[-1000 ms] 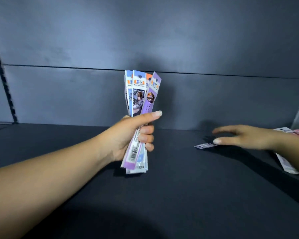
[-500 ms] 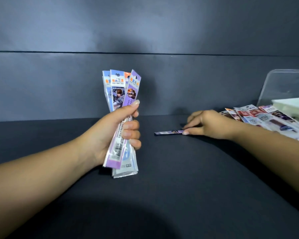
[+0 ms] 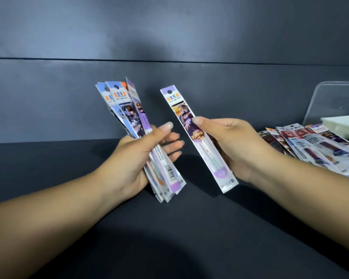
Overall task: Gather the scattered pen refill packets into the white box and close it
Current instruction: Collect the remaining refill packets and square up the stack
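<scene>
Left hand (image 3: 137, 156) grips a fanned bundle of refill packets (image 3: 129, 117); right hand (image 3: 236, 146) pinches one purple refill packet (image 3: 189, 125) upright beside it

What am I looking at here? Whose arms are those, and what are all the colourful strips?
There is no machine here. These are a person's two bare arms, filmed by a camera worn on their head, so you see what they see, looking forward and down.

The left hand grips a bunch of pen refill packets, long thin plastic sleeves with pictures on them. The right hand pinches a single purple packet, held up off the dark table.

At the right edge more packets lie spread on the table. Behind them is the white box with its clear lid standing open.
</scene>
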